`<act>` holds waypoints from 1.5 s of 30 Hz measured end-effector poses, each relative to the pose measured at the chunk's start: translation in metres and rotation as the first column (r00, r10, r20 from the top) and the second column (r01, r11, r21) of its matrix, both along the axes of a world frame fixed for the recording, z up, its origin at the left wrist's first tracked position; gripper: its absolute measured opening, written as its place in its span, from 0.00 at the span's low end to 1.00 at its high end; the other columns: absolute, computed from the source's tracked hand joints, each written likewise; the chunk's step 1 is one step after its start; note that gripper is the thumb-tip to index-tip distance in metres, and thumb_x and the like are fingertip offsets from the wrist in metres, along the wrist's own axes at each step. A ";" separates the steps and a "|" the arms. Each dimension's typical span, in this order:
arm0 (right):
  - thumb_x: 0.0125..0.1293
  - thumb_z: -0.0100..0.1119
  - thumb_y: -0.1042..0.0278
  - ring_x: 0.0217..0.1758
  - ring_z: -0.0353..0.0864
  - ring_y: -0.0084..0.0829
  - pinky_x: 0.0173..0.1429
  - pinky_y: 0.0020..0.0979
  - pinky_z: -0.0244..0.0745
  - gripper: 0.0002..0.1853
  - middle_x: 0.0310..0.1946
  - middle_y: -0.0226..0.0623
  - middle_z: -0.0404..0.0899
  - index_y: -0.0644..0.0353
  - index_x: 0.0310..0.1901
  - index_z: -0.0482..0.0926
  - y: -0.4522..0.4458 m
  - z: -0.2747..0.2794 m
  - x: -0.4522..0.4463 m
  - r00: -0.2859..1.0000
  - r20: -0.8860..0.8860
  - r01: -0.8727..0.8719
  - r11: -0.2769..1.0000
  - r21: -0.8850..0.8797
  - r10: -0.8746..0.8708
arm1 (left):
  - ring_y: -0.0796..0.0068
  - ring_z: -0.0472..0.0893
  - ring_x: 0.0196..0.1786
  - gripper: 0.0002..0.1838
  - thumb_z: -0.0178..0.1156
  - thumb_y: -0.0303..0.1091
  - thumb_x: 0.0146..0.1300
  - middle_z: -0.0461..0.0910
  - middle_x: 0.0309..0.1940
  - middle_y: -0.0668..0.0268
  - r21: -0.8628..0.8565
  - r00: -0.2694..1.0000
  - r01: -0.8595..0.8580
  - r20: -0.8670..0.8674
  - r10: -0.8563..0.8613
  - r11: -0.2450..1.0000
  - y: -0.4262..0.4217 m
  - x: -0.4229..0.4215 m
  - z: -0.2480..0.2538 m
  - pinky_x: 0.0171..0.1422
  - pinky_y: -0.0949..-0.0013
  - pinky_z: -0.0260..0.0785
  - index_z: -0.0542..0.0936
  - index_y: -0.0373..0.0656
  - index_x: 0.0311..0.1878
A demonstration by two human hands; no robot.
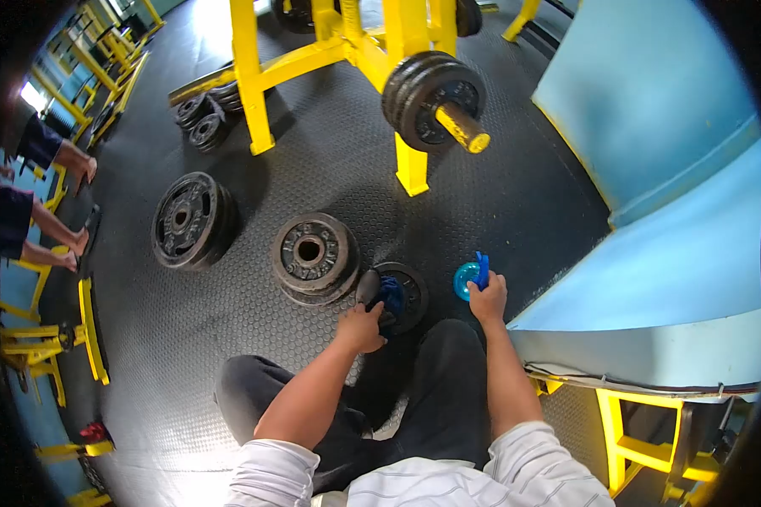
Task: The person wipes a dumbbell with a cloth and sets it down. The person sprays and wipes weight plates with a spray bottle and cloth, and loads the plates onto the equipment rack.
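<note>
My left hand (362, 328) is closed on a dark grey, rounded object (369, 287) whose kind I cannot make out. Right behind it, a crumpled-looking dark blue item (391, 294) lies over a small black weight plate (413, 291) on the floor. On the right, my right hand (488, 300) grips a turquoise see-through bottle (462, 282) by its blue strap (483, 269); the bottle is seen from above. Just left of my left hand, a stack of worn weight plates (314, 252) lies flat.
Further left lies another plate stack (182, 221). Ahead stands a yellow rack (249, 76) with plates (435, 97) on its peg, and smaller plates (207, 131) beside it. A blue wall (651, 127) bounds the right. Other people's legs (55, 224) show at far left.
</note>
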State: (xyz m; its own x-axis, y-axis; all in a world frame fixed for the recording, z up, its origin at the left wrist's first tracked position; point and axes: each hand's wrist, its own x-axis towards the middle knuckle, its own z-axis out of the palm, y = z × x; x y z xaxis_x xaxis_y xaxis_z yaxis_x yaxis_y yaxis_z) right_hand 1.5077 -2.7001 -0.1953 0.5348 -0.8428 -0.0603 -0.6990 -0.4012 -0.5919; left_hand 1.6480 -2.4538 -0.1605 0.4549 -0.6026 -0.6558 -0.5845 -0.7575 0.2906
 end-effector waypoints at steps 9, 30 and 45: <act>0.56 0.70 0.68 0.37 0.77 0.28 0.44 0.27 0.71 0.17 0.37 0.35 0.80 0.64 0.45 0.78 0.061 0.137 -0.038 0.629 0.777 -0.103 0.987 0.120 -0.029 | 0.49 0.58 0.72 0.47 0.71 0.46 0.48 0.53 0.71 0.49 -0.230 0.965 -0.011 0.254 0.071 0.973 -0.009 -0.001 -0.053 0.64 0.42 0.62 0.58 0.63 0.72; 0.54 0.57 0.70 0.35 0.78 0.30 0.42 0.32 0.74 0.11 0.35 0.39 0.79 0.65 0.39 0.75 0.135 -0.049 0.028 0.928 0.251 -0.342 0.361 0.868 0.276 | 0.57 0.84 0.41 0.16 0.57 0.32 0.43 0.84 0.36 0.56 0.186 0.951 0.057 0.289 -0.110 0.981 0.008 0.065 0.179 0.44 0.60 0.76 0.85 0.40 0.36; 0.49 0.55 0.73 0.28 0.80 0.36 0.36 0.36 0.76 0.07 0.24 0.43 0.77 0.69 0.26 0.75 0.072 -0.075 0.025 0.973 -0.071 -0.043 0.473 0.880 0.221 | 0.52 0.81 0.33 0.19 0.59 0.30 0.28 0.80 0.26 0.49 -0.049 0.990 -0.053 0.127 0.059 0.997 0.036 0.097 0.206 0.37 0.59 0.73 0.83 0.36 0.31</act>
State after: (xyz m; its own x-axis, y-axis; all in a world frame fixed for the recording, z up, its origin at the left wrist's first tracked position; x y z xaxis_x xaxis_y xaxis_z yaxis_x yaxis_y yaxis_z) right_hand 1.5331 -2.6278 -0.2700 0.5428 -0.2284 -0.8082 -0.7977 0.1607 -0.5812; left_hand 1.7450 -2.4179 0.0457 0.5672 -0.6015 -0.5626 -0.5762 -0.7779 0.2507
